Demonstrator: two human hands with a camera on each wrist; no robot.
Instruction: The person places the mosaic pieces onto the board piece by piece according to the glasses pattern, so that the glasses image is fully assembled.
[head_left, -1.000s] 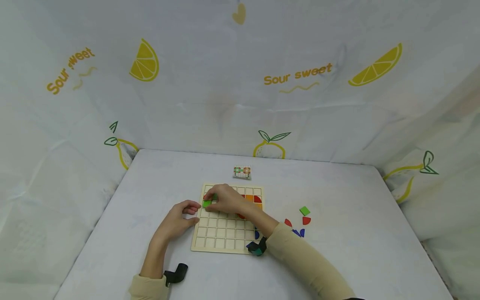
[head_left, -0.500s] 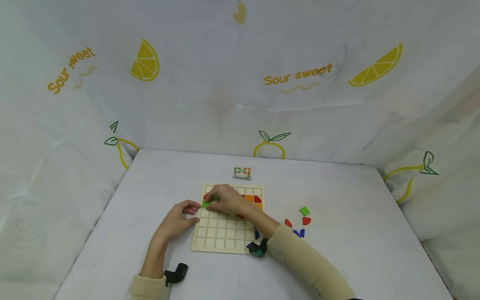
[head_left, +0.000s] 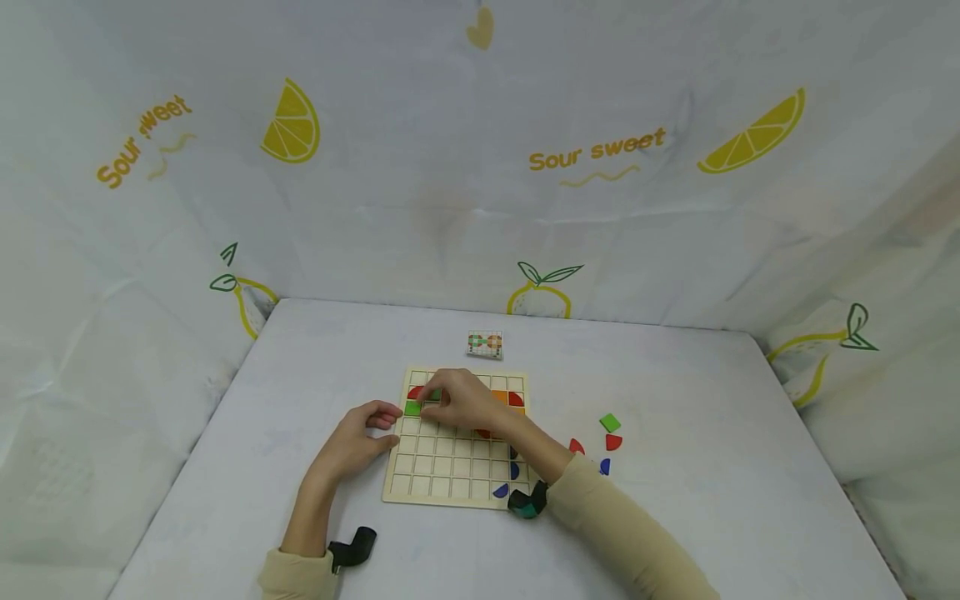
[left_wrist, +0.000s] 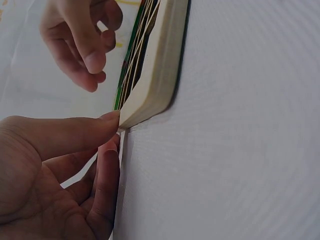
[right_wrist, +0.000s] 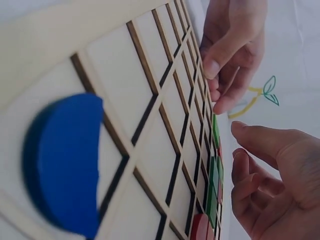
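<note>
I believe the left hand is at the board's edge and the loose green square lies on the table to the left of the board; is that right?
Not quite: the loose green square lies on the table to the right of the board, as the head view shows. The left hand is indeed at the board's edge.

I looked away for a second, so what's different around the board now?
The right hand has shifted slightly rightward, its fingertips drawing away from the green square near the left edge of the board, which leaves that square showing more fully. Whether it was gripping the square before, I can't tell. The left hand stays at the board's left edge; the picture card hasn't moved.
</note>
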